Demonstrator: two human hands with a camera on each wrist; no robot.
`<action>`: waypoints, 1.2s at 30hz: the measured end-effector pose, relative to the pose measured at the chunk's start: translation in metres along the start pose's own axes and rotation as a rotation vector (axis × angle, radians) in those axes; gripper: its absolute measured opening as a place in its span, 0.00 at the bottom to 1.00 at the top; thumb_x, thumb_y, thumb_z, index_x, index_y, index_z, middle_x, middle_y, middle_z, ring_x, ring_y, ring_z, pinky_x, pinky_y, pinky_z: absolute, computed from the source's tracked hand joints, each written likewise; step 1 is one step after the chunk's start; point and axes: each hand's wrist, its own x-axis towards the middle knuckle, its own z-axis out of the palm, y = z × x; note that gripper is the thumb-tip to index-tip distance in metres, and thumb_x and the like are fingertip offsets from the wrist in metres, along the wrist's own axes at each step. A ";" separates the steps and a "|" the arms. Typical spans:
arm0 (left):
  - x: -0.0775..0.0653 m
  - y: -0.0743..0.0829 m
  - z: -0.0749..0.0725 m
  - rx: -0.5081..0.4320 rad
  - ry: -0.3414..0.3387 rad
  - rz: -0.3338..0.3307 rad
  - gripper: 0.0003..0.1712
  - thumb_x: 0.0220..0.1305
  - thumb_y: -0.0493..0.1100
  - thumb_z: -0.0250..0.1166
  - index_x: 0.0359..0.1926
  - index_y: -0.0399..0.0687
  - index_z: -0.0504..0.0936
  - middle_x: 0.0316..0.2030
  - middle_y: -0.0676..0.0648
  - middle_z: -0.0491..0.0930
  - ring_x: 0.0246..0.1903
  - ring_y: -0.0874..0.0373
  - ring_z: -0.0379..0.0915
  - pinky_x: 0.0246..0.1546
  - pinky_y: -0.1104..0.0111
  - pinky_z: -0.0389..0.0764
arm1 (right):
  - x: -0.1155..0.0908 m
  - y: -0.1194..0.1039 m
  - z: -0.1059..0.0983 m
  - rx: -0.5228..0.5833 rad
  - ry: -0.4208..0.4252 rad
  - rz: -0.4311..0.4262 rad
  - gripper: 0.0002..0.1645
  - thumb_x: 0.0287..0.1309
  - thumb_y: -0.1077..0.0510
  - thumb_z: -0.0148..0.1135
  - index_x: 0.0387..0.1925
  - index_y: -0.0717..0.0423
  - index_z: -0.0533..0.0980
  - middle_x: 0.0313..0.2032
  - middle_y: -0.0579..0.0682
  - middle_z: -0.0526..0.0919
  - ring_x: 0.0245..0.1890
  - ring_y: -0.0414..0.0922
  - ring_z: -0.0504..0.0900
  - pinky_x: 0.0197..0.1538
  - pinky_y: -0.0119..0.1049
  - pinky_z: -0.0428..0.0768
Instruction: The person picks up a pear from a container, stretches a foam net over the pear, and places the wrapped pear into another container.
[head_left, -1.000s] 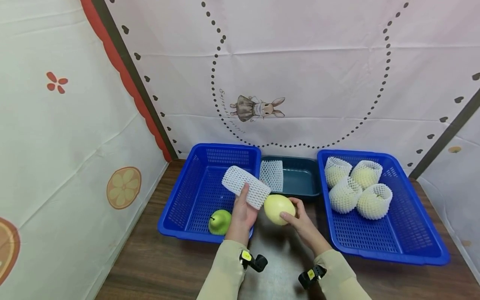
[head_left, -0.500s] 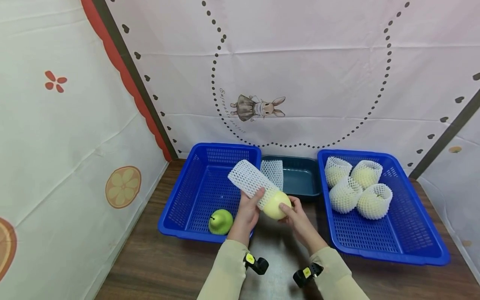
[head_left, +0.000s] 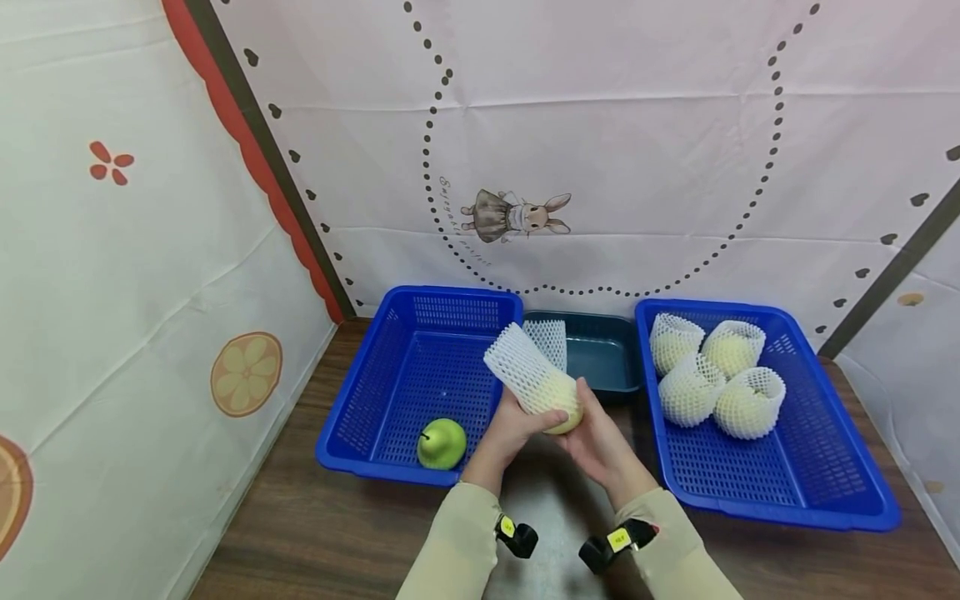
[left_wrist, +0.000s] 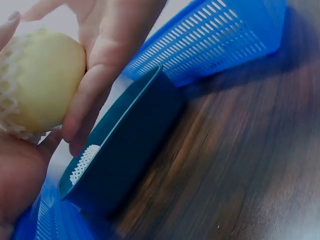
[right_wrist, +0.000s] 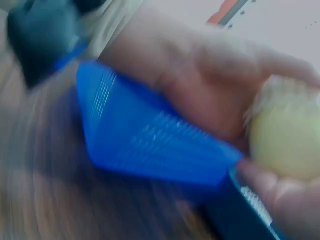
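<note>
A round pale yellow fruit [head_left: 564,402], its kind unclear, sits in the lower end of a white foam net sleeve [head_left: 516,360]. My left hand [head_left: 512,432] grips the sleeve with the fruit inside, thumb across the net near the fruit's end. Against the fruit's bare end rests my right hand [head_left: 603,446], its fingers fairly straight along the fruit in the left wrist view. That view shows the fruit's end [left_wrist: 54,80] outside the net. The sleeve's other end sticks out unfilled toward the upper left. Blur softens the right wrist view.
A blue basket [head_left: 352,400] at left holds a green pear [head_left: 441,443]. The right blue basket [head_left: 832,467] contains several netted fruits [head_left: 690,392]. Between them stands a dark teal tray [head_left: 603,387] with a flat foam net [head_left: 551,337]. All rest on a brown wooden table [head_left: 300,517].
The fruit, first apart from the sleeve in my right hand, has gone into the sleeve's opening. My left thumb has moved onto the netted fruit, and the right hand's grip has loosened.
</note>
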 end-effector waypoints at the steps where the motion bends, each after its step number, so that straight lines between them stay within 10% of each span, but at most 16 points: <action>1: -0.001 0.002 0.001 0.017 -0.013 -0.007 0.57 0.44 0.29 0.72 0.69 0.49 0.46 0.64 0.44 0.60 0.59 0.53 0.60 0.60 0.66 0.61 | 0.000 -0.001 0.001 0.002 0.024 0.016 0.37 0.67 0.37 0.39 0.70 0.49 0.47 0.65 0.52 0.57 0.60 0.45 0.63 0.62 0.42 0.63; 18: -0.010 0.027 0.009 0.072 0.084 -0.019 0.48 0.55 0.40 0.66 0.69 0.40 0.46 0.64 0.39 0.57 0.60 0.49 0.55 0.62 0.58 0.55 | -0.002 -0.010 0.011 0.147 0.060 0.016 0.31 0.72 0.46 0.27 0.71 0.52 0.43 0.68 0.58 0.50 0.66 0.51 0.53 0.67 0.47 0.50; 24: -0.002 0.008 0.003 0.076 0.073 -0.041 0.49 0.53 0.39 0.68 0.69 0.46 0.48 0.63 0.42 0.60 0.58 0.51 0.58 0.61 0.59 0.57 | -0.002 -0.010 0.013 0.034 0.150 0.085 0.37 0.67 0.36 0.36 0.69 0.50 0.48 0.62 0.61 0.56 0.59 0.52 0.62 0.63 0.49 0.60; 36: 0.000 0.006 0.004 0.043 0.013 -0.025 0.49 0.57 0.37 0.66 0.71 0.53 0.44 0.66 0.45 0.54 0.62 0.51 0.55 0.61 0.58 0.60 | -0.003 -0.017 0.014 0.240 0.160 0.057 0.36 0.66 0.40 0.41 0.68 0.53 0.48 0.49 0.52 0.74 0.50 0.44 0.76 0.59 0.39 0.67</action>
